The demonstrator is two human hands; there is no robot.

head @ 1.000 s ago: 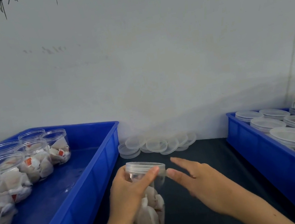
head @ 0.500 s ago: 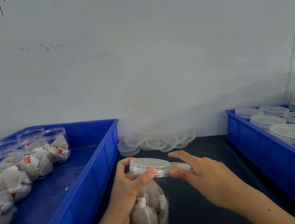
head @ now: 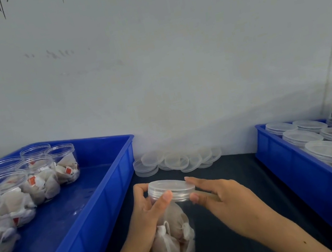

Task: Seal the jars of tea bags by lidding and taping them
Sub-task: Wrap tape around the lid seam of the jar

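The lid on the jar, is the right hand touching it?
Touching. The head view shows the right hand with a fingertip and thumb on the rim of the lid of the jar.

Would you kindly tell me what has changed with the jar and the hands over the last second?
The lid now sits on the jar of tea bags; a second ago the jar mouth was uncovered. The right hand, then open beside the jar, has closed in and pinches the lid's rim. The left hand still grips the jar near the neck. The blue trays, open jars and loose lids are unchanged.
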